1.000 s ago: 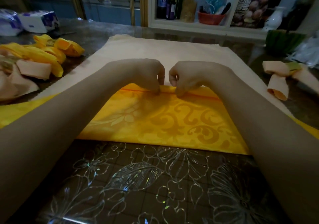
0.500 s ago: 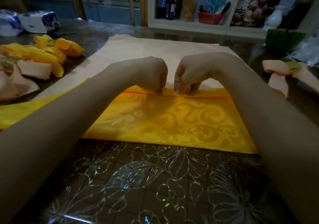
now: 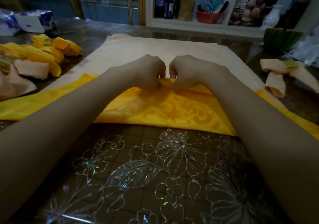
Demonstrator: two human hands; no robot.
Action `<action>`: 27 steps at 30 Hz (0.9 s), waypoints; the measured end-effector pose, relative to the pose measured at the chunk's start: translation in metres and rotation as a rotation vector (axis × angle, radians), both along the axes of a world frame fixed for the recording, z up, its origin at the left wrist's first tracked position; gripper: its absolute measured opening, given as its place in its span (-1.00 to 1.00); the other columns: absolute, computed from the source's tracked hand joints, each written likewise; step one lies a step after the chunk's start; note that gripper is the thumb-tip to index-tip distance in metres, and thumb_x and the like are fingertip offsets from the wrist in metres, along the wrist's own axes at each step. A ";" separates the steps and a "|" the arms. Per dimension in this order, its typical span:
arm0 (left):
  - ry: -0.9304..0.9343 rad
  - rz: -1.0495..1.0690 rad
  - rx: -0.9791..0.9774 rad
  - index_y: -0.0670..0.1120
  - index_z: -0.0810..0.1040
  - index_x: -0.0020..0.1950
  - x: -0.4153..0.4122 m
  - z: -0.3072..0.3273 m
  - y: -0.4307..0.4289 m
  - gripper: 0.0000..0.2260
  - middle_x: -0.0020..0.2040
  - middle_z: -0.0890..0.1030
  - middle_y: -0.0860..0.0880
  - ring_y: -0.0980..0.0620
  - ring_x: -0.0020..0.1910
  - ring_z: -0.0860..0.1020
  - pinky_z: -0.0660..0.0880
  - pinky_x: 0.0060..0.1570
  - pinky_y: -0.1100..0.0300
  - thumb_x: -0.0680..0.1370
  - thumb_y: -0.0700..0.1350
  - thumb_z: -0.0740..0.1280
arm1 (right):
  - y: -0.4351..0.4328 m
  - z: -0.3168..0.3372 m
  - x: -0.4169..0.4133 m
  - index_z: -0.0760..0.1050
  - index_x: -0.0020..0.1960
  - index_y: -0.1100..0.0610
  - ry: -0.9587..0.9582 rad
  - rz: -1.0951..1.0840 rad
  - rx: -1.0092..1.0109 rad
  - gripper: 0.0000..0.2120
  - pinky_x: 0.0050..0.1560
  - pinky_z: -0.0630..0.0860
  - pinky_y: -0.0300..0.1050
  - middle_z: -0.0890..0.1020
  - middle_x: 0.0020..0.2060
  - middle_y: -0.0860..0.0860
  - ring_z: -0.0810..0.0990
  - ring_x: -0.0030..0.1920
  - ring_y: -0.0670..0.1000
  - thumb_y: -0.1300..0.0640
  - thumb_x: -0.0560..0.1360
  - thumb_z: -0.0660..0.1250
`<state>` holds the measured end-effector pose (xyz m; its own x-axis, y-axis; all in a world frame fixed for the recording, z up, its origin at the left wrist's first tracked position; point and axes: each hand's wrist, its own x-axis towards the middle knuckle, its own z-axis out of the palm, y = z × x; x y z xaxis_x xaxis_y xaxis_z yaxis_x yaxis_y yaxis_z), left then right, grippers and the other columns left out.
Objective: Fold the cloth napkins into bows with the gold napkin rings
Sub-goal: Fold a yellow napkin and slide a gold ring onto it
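Both hands, left hand (image 3: 148,72) and right hand (image 3: 186,72), now pinch the yellow napkin (image 3: 164,110) at its 12 o'clock edge, bunching a fresh pleat that wasn't there before.

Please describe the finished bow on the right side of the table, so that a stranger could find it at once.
Start from the big cream cloth spread across the table. Just off its right edge, below the green bowl, lies the peach bow. It lies alone there; the other finished napkins, yellow ones among them, are heaped on the left.

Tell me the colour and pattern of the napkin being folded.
Golden yellow napkin with woven scroll pattern; head view.
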<state>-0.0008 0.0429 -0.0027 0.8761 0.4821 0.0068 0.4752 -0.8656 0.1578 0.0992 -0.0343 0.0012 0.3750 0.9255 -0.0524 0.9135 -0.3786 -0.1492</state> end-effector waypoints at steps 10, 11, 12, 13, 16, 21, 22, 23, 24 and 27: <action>-0.033 -0.017 -0.070 -0.14 0.53 0.24 0.001 0.001 0.002 -0.74 0.17 0.56 -0.11 -0.05 0.13 0.53 0.42 0.14 0.18 0.56 -0.15 0.29 | -0.002 0.008 0.000 0.44 0.09 0.14 0.123 -0.011 -0.106 -0.81 -0.23 0.48 -0.22 0.49 -0.15 0.04 0.49 -0.21 -0.02 0.22 0.48 0.31; -0.035 -0.019 -0.071 -0.14 0.53 0.23 0.001 0.001 0.002 -0.75 0.17 0.57 -0.10 -0.05 0.12 0.53 0.42 0.13 0.19 0.56 -0.15 0.30 | -0.002 0.011 0.000 0.47 0.12 0.18 0.155 -0.017 -0.113 -0.79 -0.21 0.51 -0.21 0.54 -0.10 0.08 0.53 -0.21 0.00 0.23 0.49 0.29; -0.037 -0.023 -0.070 -0.13 0.54 0.22 0.001 0.001 0.002 -0.75 0.16 0.57 -0.10 -0.04 0.11 0.53 0.42 0.11 0.20 0.55 -0.15 0.30 | -0.002 0.013 0.000 0.49 0.14 0.20 0.175 -0.023 -0.117 -0.78 -0.18 0.54 -0.19 0.57 -0.07 0.11 0.56 -0.20 0.02 0.25 0.49 0.27; -0.038 -0.027 -0.067 -0.13 0.54 0.21 0.001 0.001 0.001 -0.76 0.15 0.57 -0.09 -0.04 0.10 0.53 0.42 0.09 0.21 0.55 -0.15 0.31 | -0.002 0.015 0.000 0.50 0.14 0.22 0.181 -0.029 -0.117 -0.77 -0.16 0.56 -0.17 0.58 -0.07 0.13 0.58 -0.20 0.03 0.28 0.50 0.26; -0.031 -0.033 -0.056 -0.14 0.54 0.19 0.000 0.001 -0.001 -0.76 0.13 0.57 -0.09 -0.04 0.09 0.52 0.42 0.06 0.21 0.54 -0.16 0.32 | -0.003 0.014 0.000 0.53 0.11 0.20 0.144 -0.035 -0.065 -0.79 -0.20 0.53 -0.22 0.55 -0.13 0.08 0.57 -0.17 0.02 0.31 0.48 0.30; -0.016 -0.033 -0.056 -0.13 0.53 0.17 0.000 0.001 -0.001 -0.78 0.11 0.56 -0.09 -0.02 0.04 0.51 0.44 0.03 0.22 0.53 -0.18 0.34 | -0.004 0.009 0.004 0.50 0.20 0.19 0.109 -0.060 -0.010 -0.72 0.01 0.41 -0.13 0.53 0.05 0.08 0.48 0.03 0.05 0.24 0.49 0.34; -0.014 -0.035 -0.065 -0.13 0.53 0.18 0.000 0.002 -0.001 -0.78 0.11 0.56 -0.09 -0.02 0.05 0.51 0.43 0.03 0.23 0.53 -0.18 0.33 | -0.003 0.008 0.005 0.50 0.21 0.18 0.119 -0.064 -0.022 -0.71 0.01 0.41 -0.13 0.52 0.08 0.07 0.47 0.04 0.05 0.22 0.49 0.34; -0.015 -0.038 -0.074 -0.14 0.53 0.19 0.000 0.002 -0.001 -0.77 0.13 0.56 -0.09 -0.02 0.06 0.51 0.43 0.04 0.23 0.54 -0.18 0.32 | -0.003 0.009 0.007 0.49 0.22 0.17 0.130 -0.065 -0.034 -0.70 -0.01 0.40 -0.14 0.51 0.08 0.07 0.47 0.04 0.04 0.21 0.50 0.34; -0.019 -0.040 -0.085 -0.14 0.52 0.20 0.000 0.002 -0.001 -0.76 0.14 0.55 -0.09 -0.03 0.08 0.51 0.42 0.06 0.23 0.55 -0.16 0.31 | -0.003 0.008 0.007 0.50 0.22 0.16 0.141 -0.063 -0.044 -0.71 -0.03 0.39 -0.14 0.51 0.08 0.06 0.46 0.04 0.03 0.20 0.50 0.34; -0.040 -0.027 -0.106 -0.16 0.51 0.24 0.000 0.004 -0.001 -0.74 0.17 0.54 -0.12 -0.06 0.13 0.50 0.38 0.08 0.23 0.58 -0.13 0.26 | -0.003 0.007 0.007 0.50 0.19 0.15 0.138 -0.050 -0.053 -0.73 -0.05 0.40 -0.14 0.51 0.03 0.05 0.47 0.01 0.03 0.19 0.50 0.34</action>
<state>-0.0006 0.0417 0.0011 0.8890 0.4578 -0.0078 0.4430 -0.8557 0.2674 0.1060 -0.0369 0.0083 0.4068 0.9003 -0.1547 0.8654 -0.4341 -0.2505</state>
